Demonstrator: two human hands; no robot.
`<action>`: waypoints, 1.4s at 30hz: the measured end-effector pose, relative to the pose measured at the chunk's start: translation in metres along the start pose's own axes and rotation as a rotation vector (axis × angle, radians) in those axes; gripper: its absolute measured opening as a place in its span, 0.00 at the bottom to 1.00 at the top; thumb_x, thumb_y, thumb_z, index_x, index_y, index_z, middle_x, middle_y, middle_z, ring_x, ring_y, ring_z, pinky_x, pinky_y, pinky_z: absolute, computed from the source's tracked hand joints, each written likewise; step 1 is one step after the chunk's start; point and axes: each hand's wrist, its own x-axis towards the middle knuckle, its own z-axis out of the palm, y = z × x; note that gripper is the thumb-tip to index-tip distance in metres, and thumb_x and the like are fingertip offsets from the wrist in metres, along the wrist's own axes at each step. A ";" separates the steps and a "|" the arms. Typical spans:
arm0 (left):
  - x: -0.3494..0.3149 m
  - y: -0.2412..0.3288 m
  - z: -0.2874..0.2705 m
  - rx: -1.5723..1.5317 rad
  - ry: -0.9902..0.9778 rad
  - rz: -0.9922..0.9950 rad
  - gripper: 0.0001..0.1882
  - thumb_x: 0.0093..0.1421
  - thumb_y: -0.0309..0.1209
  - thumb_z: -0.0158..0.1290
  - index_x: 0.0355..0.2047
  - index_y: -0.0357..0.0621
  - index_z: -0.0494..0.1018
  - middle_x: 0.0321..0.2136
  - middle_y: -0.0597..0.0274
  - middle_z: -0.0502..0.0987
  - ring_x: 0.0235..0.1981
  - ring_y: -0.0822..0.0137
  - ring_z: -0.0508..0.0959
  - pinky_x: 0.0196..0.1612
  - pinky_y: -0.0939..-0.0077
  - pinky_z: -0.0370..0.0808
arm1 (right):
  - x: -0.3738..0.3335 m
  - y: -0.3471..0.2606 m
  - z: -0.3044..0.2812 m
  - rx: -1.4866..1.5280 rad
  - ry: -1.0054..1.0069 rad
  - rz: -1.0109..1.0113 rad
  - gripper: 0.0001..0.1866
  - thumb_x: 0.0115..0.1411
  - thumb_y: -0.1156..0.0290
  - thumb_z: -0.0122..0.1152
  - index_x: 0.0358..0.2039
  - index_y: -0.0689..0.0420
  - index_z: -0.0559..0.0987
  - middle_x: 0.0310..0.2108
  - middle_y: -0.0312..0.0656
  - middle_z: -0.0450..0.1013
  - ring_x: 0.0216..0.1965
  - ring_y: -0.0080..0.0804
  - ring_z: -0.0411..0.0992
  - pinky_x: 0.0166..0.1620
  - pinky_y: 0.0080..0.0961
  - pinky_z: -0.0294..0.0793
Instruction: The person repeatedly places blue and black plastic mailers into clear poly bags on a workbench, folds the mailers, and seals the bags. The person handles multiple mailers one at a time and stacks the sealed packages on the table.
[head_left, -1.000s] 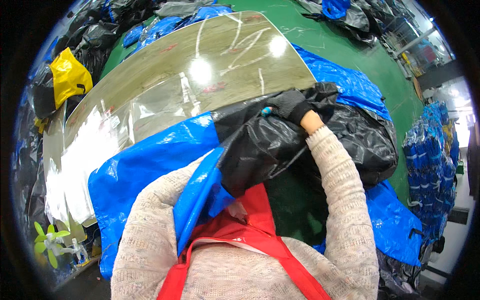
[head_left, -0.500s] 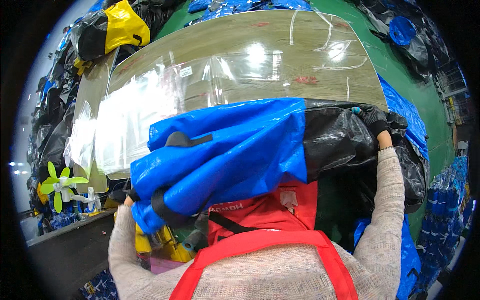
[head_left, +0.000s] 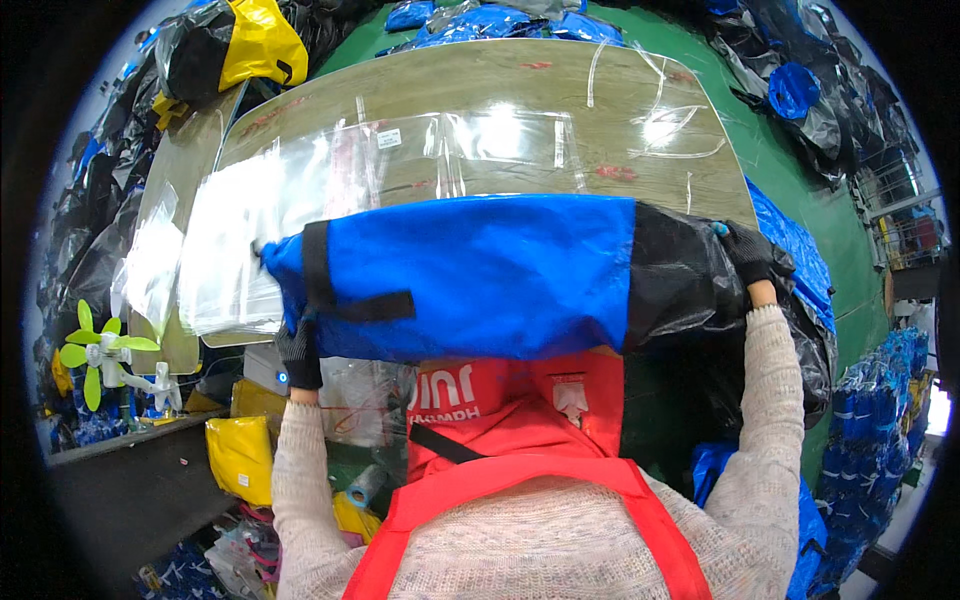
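A blue dry bag (head_left: pixel 480 270) with a shiny black end lies stretched sideways along the near edge of the table (head_left: pixel 480 70). At its left end a black strap (head_left: pixel 318 262) runs across the blue material, with a short black tab beside it. My left hand (head_left: pixel 298 352), in a dark glove, is closed on the bag's lower left corner near that strap. My right hand (head_left: pixel 747 252), gloved too with a bluish fingertip showing, grips the top edge of the black end. Some fingers of both hands are hidden by the bag.
Clear plastic sleeves (head_left: pixel 250 235) cover the table's left part. A small green-bladed fan (head_left: pixel 100 350) stands left of it. A yellow and black bag (head_left: pixel 262 45) sits at the far left corner. Blue bags (head_left: pixel 850 420) are piled at right; a yellow packet (head_left: pixel 240 458) lies lower left.
My left hand has moved right and up with the bag's left end. The bag has gone from folded and slanting to flatter and straighter, its strap turned upward. My right hand keeps its hold.
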 end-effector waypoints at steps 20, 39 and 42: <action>0.041 0.147 0.204 1.269 -0.578 0.829 0.43 0.53 0.64 0.48 0.66 0.63 0.56 0.67 0.56 0.54 0.68 0.45 0.48 0.66 0.37 0.30 | -0.007 -0.040 -0.060 0.074 0.002 0.126 0.24 0.61 0.47 0.48 0.53 0.45 0.75 0.49 0.43 0.75 0.49 0.46 0.74 0.52 0.36 0.72; -0.005 0.170 0.308 0.950 -0.829 1.009 0.44 0.51 0.65 0.49 0.64 0.57 0.60 0.66 0.45 0.54 0.67 0.42 0.48 0.67 0.40 0.36 | -0.048 -0.130 -0.060 -0.003 -0.119 -0.654 0.34 0.57 0.42 0.52 0.63 0.38 0.64 0.65 0.45 0.57 0.65 0.54 0.52 0.64 0.64 0.43; -0.006 0.176 0.306 0.973 -0.857 0.986 0.44 0.51 0.65 0.49 0.63 0.55 0.60 0.66 0.43 0.53 0.68 0.41 0.47 0.67 0.41 0.35 | -0.049 -0.074 -0.066 -0.013 -0.152 -0.156 0.35 0.57 0.38 0.51 0.63 0.36 0.65 0.65 0.46 0.57 0.66 0.54 0.51 0.67 0.55 0.42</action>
